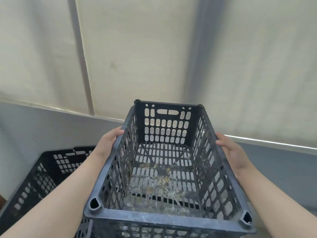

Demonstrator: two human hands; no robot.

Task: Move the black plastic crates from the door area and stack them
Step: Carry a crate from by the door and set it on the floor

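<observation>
I hold a black perforated plastic crate [167, 172] in front of me, open side up, with dried dirt and debris on its floor. My left hand [107, 143] grips the top rim of its left long wall. My right hand [233, 152] clasps the rim of the right long wall. A second black crate [42, 177] sits lower at the left, partly hidden behind my left forearm. Under the near edge of the held crate, more black lattice shows; I cannot tell whether it is another crate.
A cream fabric wall [154, 48] with grey upright poles [199, 57] rises straight ahead. Below it runs a grey panel [25, 126] with a pale top edge, close behind both crates.
</observation>
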